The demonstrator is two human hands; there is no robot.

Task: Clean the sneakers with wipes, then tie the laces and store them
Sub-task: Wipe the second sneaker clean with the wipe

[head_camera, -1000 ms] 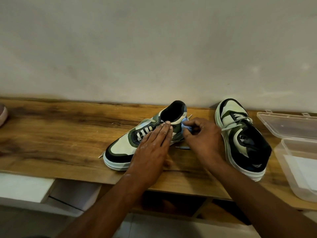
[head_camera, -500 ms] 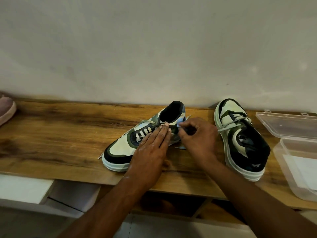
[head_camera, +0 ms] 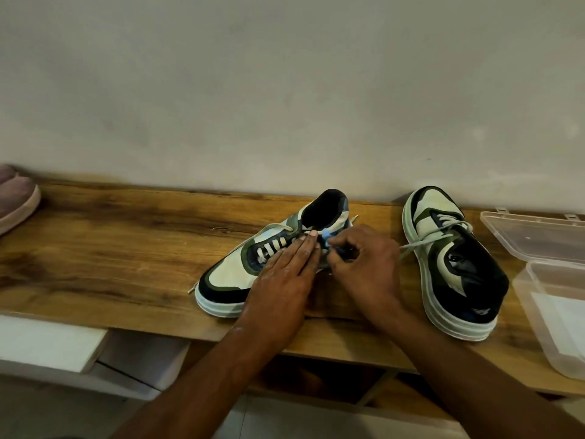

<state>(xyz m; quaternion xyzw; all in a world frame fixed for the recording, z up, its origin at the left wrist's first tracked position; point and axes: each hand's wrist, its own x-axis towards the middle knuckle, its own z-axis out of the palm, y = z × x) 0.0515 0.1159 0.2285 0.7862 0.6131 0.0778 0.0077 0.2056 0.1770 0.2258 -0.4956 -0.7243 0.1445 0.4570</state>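
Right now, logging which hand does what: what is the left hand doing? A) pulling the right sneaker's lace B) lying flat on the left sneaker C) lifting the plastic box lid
B: the left hand lies with straight fingers on the left sneaker, steadying it.

Cream-green-black sneaker (head_camera: 240, 274) lying angled, laces loose, blue wipe (head_camera: 326, 237) at its collar, second sneaker (head_camera: 459, 267) just right

The bench (head_camera: 110, 248) lies bare between the pink shoe (head_camera: 15, 198) at its far left and the left sneaker (head_camera: 240, 270), giving a wide open lane there. Between this sneaker and the right sneaker (head_camera: 456, 267) the gap is filled by the left hand (head_camera: 285, 280) and right hand (head_camera: 367, 267), with a lace (head_camera: 424, 243) stretched across it. On the right, the open box (head_camera: 544, 280) sits just beside the right sneaker, and the wall (head_camera: 285, 106) closes the back.
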